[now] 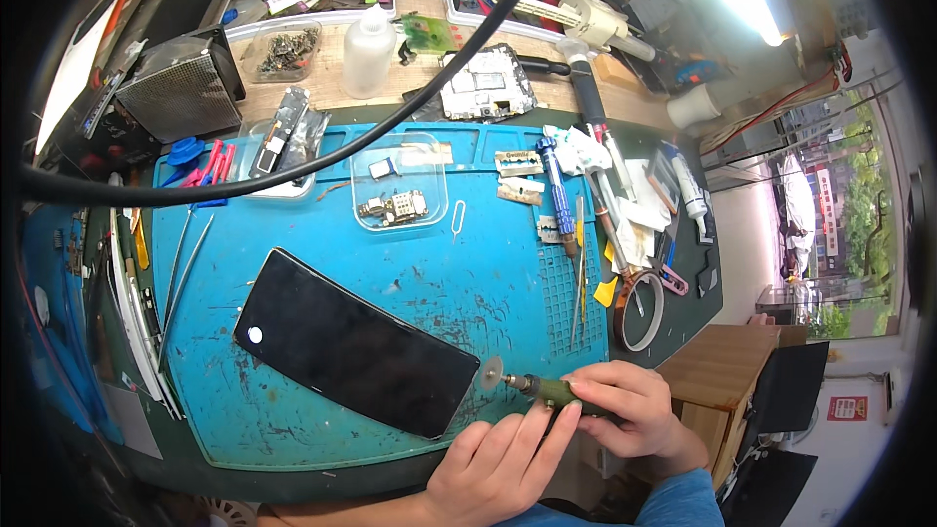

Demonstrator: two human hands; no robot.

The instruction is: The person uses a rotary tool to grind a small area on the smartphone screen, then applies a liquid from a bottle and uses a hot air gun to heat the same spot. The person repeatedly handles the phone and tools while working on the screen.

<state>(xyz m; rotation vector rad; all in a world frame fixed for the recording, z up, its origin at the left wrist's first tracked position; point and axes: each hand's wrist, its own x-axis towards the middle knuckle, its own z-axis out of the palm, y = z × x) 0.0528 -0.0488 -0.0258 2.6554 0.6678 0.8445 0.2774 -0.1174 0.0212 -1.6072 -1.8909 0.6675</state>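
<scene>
My right hand (630, 408) grips a green rotary tool (551, 391) with a small round cutting disc (493, 372) at its tip, pointing left. My left hand (493, 464) is beside it from below, fingers together, fingertips pressed to the tool's body. The disc is close to the right end of a black smartphone (356, 342), which lies screen up at an angle on the blue mat (293, 429), with a white round spot near its left end.
Open containers (400, 146) with small parts, a white bottle (369, 59), a circuit board (486, 83) and a black cable (273, 178) span the back. Tweezers (181, 283) lie left; screwdrivers (556, 185), blades (519, 189) and a tape ring (639, 312) lie right.
</scene>
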